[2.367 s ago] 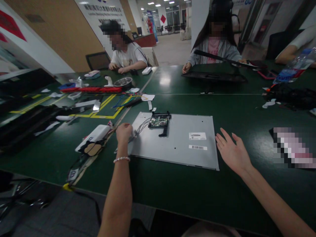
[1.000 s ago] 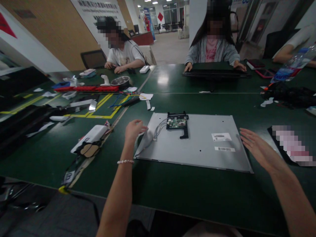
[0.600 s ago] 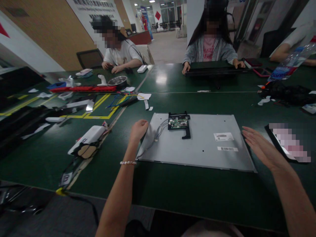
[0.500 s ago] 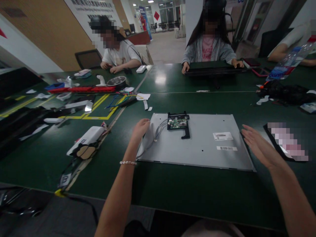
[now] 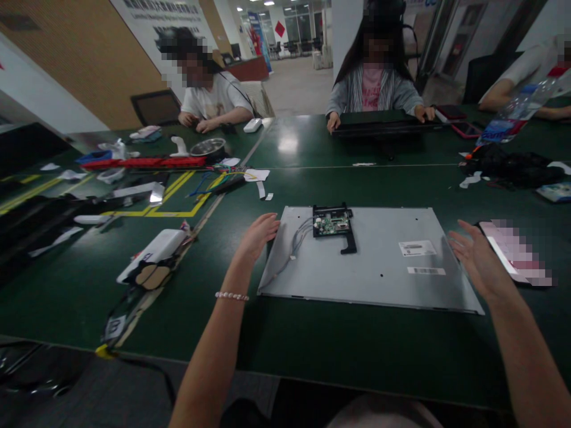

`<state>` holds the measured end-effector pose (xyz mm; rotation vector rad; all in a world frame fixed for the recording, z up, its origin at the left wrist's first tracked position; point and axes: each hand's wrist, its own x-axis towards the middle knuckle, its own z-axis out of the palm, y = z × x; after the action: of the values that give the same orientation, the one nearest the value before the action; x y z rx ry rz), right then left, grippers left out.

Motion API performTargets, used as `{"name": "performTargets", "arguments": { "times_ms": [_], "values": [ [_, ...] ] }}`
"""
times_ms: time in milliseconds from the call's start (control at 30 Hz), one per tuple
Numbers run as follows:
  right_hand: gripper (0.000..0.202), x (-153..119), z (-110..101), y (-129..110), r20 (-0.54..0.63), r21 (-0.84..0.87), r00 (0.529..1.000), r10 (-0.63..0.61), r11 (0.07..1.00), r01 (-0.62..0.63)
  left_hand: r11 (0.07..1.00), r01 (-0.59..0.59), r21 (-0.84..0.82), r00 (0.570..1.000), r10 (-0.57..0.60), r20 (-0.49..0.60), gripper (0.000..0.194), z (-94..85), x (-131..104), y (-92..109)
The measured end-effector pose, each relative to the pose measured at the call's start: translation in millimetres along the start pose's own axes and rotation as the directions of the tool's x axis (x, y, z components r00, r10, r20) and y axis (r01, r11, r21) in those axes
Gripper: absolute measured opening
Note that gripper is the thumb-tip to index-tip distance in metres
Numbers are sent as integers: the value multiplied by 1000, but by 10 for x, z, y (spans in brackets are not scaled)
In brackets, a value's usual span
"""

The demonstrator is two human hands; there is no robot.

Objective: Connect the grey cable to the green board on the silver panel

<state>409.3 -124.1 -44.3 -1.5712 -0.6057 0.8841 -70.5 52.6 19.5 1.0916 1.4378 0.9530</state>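
Observation:
A grey metal display panel [image 5: 321, 270] lies flat on the table, back side up. Near its far edge sits a green circuit board [image 5: 332, 224] in a black bracket [image 5: 349, 242], with thin grey cables [image 5: 295, 241] running to the panel's near left corner. Two white labels [image 5: 417, 248] are stuck on its right part. My left hand [image 5: 259, 236] is at the panel's far left corner, fingers stretched out. My right hand [image 5: 476, 258] is beside the right edge, open with fingers apart. Whether either hand touches the panel I cannot tell.
A phone [image 5: 513, 252] lies just right of my right hand. To the left are a white battery-like pack [image 5: 163, 246], wires [image 5: 209, 184] and red strips [image 5: 143, 161]. Across the table one person holds a dark flat screen [image 5: 383, 128]; a bottle [image 5: 517, 113] stands at right.
The panel has shifted a little to the right on the table. Both hands have moved right with it, and the fingers of my right hand are more spread.

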Motion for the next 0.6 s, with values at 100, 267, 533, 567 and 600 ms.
{"name": "performTargets", "arguments": {
  "times_ms": [100, 267, 533, 567, 600],
  "values": [
    [68, 1, -34, -43, -47, -71, 999, 9, 997, -12, 993, -56, 107, 998, 58, -11, 43, 190, -129, 35],
    [77, -43, -59, -126, -49, -175, 999, 0, 985, -9, 955, -100, 279, 995, 99, 17, 45, 380, -232, 33],
    [75, 85, -131, 63, -63, -329, 993, -96, 942, 70, 931, -154, 330, 987, 161, 7, 52, 536, -273, -42],
    [74, 89, -140, 84, -35, -339, 991, -126, 935, 107, 923, -170, 345, 985, 174, 20, 53, 547, -280, -49],
    [73, 83, -142, 91, -6, -348, 988, -156, 926, 144, 914, -184, 362, 982, 184, 35, 54, 552, -284, -58]
  ]
}}
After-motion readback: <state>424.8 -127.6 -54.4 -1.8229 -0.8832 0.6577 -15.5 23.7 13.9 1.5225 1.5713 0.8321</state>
